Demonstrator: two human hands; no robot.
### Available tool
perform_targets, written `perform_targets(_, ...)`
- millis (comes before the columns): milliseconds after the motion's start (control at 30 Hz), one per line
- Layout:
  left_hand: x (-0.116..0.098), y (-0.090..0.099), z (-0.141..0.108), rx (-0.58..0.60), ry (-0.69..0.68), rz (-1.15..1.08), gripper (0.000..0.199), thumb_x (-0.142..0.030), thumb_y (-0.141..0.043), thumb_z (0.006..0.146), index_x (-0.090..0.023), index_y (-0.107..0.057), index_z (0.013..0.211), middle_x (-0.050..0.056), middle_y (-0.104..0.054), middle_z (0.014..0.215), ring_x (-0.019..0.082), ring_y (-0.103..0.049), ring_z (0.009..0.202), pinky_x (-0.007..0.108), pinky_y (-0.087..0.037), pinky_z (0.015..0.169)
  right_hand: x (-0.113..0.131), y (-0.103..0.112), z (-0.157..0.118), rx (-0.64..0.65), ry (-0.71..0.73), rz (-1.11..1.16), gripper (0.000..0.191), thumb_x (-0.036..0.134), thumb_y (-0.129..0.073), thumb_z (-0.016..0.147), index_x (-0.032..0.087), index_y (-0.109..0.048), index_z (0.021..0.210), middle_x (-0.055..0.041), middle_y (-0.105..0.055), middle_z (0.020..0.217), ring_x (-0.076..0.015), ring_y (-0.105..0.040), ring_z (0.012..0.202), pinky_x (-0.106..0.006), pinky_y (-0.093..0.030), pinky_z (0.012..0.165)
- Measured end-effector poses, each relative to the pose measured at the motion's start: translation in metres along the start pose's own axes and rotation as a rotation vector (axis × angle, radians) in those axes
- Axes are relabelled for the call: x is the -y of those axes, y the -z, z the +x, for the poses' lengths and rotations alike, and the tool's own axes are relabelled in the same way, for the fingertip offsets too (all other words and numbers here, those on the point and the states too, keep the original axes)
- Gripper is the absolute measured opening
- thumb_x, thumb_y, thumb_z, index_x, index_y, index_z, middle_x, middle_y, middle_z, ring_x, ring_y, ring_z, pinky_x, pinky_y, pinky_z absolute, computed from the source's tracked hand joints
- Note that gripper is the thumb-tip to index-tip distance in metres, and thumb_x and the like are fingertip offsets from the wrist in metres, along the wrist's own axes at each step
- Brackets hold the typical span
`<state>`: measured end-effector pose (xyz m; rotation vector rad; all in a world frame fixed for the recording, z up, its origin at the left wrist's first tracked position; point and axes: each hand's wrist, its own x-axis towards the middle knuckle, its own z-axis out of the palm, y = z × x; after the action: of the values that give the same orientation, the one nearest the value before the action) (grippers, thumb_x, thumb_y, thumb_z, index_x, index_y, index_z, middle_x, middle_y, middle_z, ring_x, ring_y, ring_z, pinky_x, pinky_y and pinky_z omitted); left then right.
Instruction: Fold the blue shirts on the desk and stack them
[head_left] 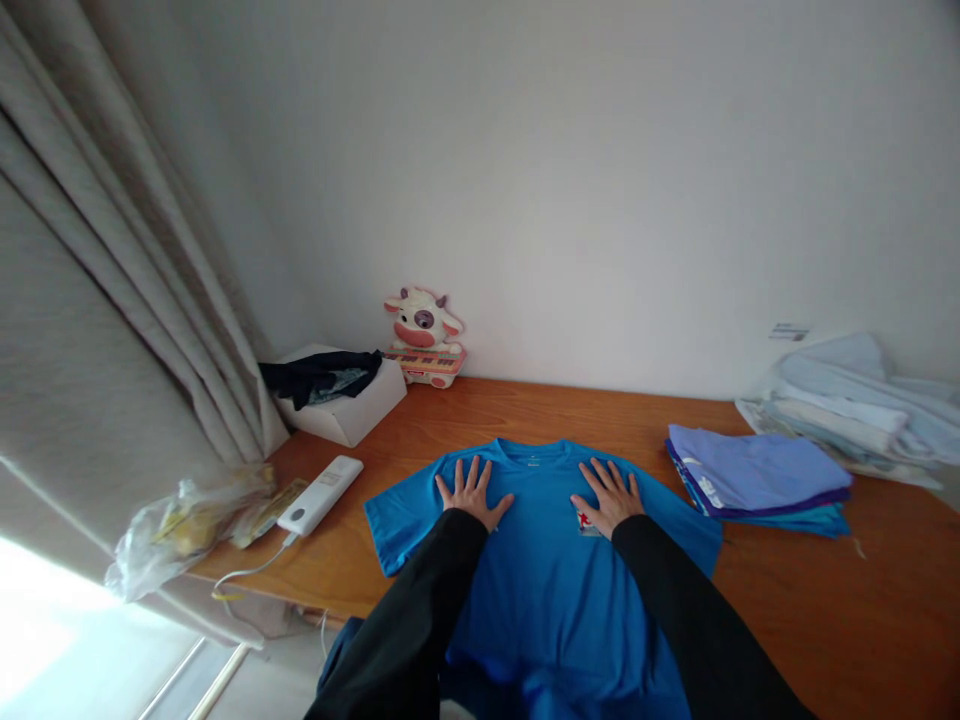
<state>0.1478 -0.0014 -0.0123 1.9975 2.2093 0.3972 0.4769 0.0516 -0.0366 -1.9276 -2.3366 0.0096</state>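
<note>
Both my hands lie flat, palms down, on a blue T-shirt (540, 590) spread front-up on the wooden table (825, 600). My left hand (471, 494) presses the chest on the left side, fingers spread and pointing toward the collar; it grasps nothing, just rests open on the cloth. My right hand (609, 496) does the same on the right side, fingers splayed, palm partly over a small red-and-white chest logo (584, 521). No pinch, no fold of fabric taken up in either hand. Black sleeves cover both my arms to the wrist.

The shirt lies in the middle of the table, collar toward the wall, short sleeves out to both sides, hem hanging over the near edge.

To the right, just beside the shirt's sleeve, a stack of folded clothes (757, 480), lilac on top, blue beneath. Farther right, a looser pile of pale fabrics (855, 405). Left side: a white remote control (320, 494) with a cable, a clear plastic bag (180, 530) by the curtain (112, 300), a white box (349, 405) with dark cloth on it, and a cow-shaped toy keyboard (424, 338) against the wall.
</note>
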Motion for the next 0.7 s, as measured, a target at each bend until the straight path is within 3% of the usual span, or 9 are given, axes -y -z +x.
perform_targets(133,0.010,-0.010,-0.018,-0.047,-0.083,-0.046,0.093,-0.075,-0.066,0.093,-0.032,-0.044,0.172,0.007,-0.030,0.182,0.047,-0.016,0.171,0.083,0.010,0.130,-0.005,-0.002,-0.026,-0.074,0.057,0.038,0.078,0.065,-0.052,0.103,0.037,-0.040,0.175,-0.0042,-0.031,0.183,-0.0409,-0.027,0.169,-0.076,-0.015,0.133)
perform_targets(200,0.033,-0.010,-0.032,-0.062,-0.133,-0.121,0.084,-0.069,-0.066,0.095,-0.032,-0.049,0.169,0.008,-0.039,0.179,0.044,-0.025,0.170,0.080,-0.003,0.134,-0.023,0.001,-0.049,-0.195,0.091,0.105,0.074,0.060,-0.054,0.104,0.034,-0.045,0.172,-0.0072,-0.039,0.180,-0.0398,-0.036,0.165,-0.072,-0.022,0.133)
perform_targets(267,0.071,-0.004,-0.047,-0.109,-0.131,-0.202,0.067,-0.059,-0.055,0.104,-0.028,-0.056,0.163,0.008,-0.049,0.174,0.038,-0.035,0.167,0.070,-0.024,0.136,-0.056,0.006,-0.075,-0.342,0.077,0.188,0.064,0.054,-0.049,0.107,0.028,-0.055,0.165,-0.0115,-0.054,0.169,-0.0353,-0.052,0.154,-0.060,-0.037,0.130)
perform_targets(333,0.116,0.005,-0.064,-0.214,-0.041,-0.201,0.063,-0.056,-0.046,0.107,-0.021,-0.061,0.157,0.013,-0.055,0.169,0.036,-0.038,0.166,0.061,-0.032,0.135,-0.099,0.012,-0.103,-0.441,-0.004,0.224,0.055,0.049,-0.045,0.109,0.022,-0.069,0.149,-0.0157,-0.070,0.148,-0.0322,-0.067,0.135,-0.049,-0.052,0.118)
perform_targets(433,0.178,0.019,-0.095,-0.337,0.280,-0.042,0.078,-0.063,-0.047,0.102,-0.014,-0.052,0.162,0.018,-0.044,0.176,0.043,-0.026,0.169,0.065,-0.029,0.135,-0.157,0.017,-0.143,-0.426,-0.245,0.029,0.056,0.054,-0.046,0.106,0.018,-0.076,0.136,-0.0191,-0.076,0.125,-0.0384,-0.073,0.114,-0.053,-0.057,0.101)
perform_targets(500,0.200,0.025,-0.112,-0.329,0.421,0.020,0.091,-0.073,-0.049,0.097,-0.011,-0.048,0.163,0.020,-0.040,0.177,0.047,-0.024,0.168,0.069,-0.028,0.134,-0.178,0.017,-0.160,-0.357,-0.341,-0.065,0.061,0.062,-0.049,0.102,0.016,-0.077,0.132,-0.0205,-0.075,0.119,-0.0414,-0.072,0.107,-0.056,-0.057,0.094)
perform_targets(567,0.205,0.030,-0.123,-0.291,0.413,0.012,0.081,-0.072,-0.049,0.097,-0.015,-0.057,0.154,0.018,-0.048,0.172,0.043,-0.033,0.165,0.064,-0.032,0.133,-0.183,0.017,-0.164,-0.321,-0.337,-0.052,0.058,0.064,-0.052,0.099,0.017,-0.078,0.123,-0.0196,-0.074,0.113,-0.0400,-0.071,0.104,-0.053,-0.057,0.091)
perform_targets(700,0.183,0.031,-0.125,-0.260,0.318,-0.100,0.041,-0.058,-0.049,0.102,-0.028,-0.075,0.114,0.010,-0.074,0.139,0.037,-0.061,0.140,0.056,-0.046,0.121,-0.169,0.013,-0.150,-0.346,-0.237,0.177,0.035,0.050,-0.052,0.093,0.023,-0.074,0.094,-0.0152,-0.075,0.100,-0.0333,-0.073,0.097,-0.046,-0.056,0.091)
